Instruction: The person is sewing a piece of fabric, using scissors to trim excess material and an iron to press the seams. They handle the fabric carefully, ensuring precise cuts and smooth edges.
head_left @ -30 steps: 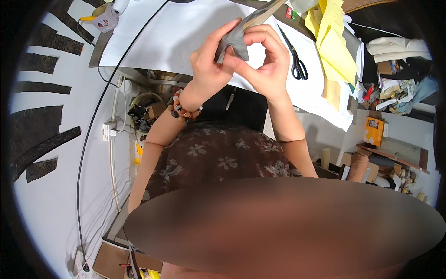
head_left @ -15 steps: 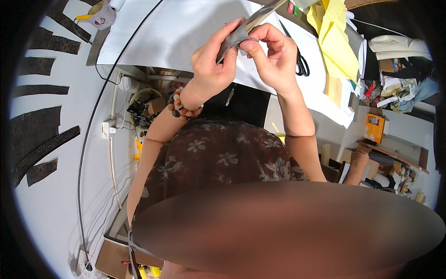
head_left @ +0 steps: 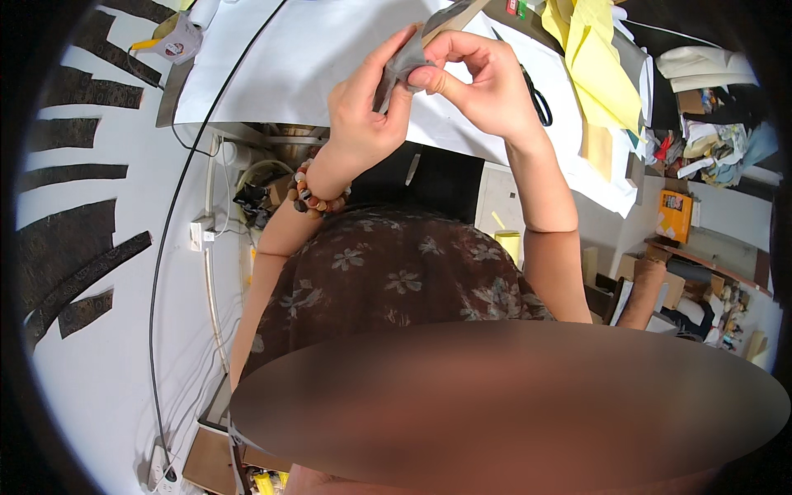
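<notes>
Above the white paper sheet (head_left: 272, 66) on the table, my left hand (head_left: 367, 107), with a beaded bracelet at the wrist, is closed on a grey piece (head_left: 406, 62) of thin material. A beige strip with a dark face (head_left: 458, 11) sticks up from it at the top. My right hand (head_left: 483, 87) pinches the lower edge of the grey piece between thumb and index finger, its other fingers curled. Black scissors (head_left: 539, 103) lie on the paper, partly hidden behind my right hand.
Yellow sheets (head_left: 590, 70) lie on the table's right. A carton holder (head_left: 169, 37) sits top left. A black cable (head_left: 190, 153) crosses the left wall, where dark cut pieces (head_left: 74, 223) hang. Piled fabrics (head_left: 714, 136) and an orange package (head_left: 672, 214) are at the right.
My right hand has moved up and rightward, its thumb now pressing on the grey piece's edge. My left hand has shifted slightly up and left, still gripping it.
</notes>
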Tool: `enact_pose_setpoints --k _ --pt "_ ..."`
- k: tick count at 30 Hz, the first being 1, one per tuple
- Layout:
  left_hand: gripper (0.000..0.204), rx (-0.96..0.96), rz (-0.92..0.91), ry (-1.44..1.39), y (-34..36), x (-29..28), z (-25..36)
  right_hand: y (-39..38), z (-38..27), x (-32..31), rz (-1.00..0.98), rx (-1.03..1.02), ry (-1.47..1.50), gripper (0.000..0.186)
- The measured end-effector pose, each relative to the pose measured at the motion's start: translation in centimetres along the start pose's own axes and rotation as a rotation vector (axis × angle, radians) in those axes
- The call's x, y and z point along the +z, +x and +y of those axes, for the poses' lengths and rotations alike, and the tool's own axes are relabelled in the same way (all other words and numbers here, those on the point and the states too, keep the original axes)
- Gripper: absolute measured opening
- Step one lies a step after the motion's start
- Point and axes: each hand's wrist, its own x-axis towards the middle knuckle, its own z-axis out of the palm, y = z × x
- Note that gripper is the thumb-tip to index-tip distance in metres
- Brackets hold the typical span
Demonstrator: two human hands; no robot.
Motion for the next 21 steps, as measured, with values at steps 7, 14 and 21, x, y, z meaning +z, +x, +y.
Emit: enact_pose_setpoints --k 7,14,21 --pt "0.055 -0.118 -0.135 0.046 -0.1 -1.2 0.8 -0.2 -2.5 -0.2 -0.023 0.095 -0.209 0.017" --pt "0.055 -0.196 -0.171 0.031 0.0 -1.4 1.4 -0.5 -3.3 -0.3 -0.035 0.188 -0.228 0.02" --pt "0.051 -0.197 -0.171 0.055 0.0 -1.7 1.7 -0.1 -2.5 -0.2 -0.059 0.172 -0.311 0.023"
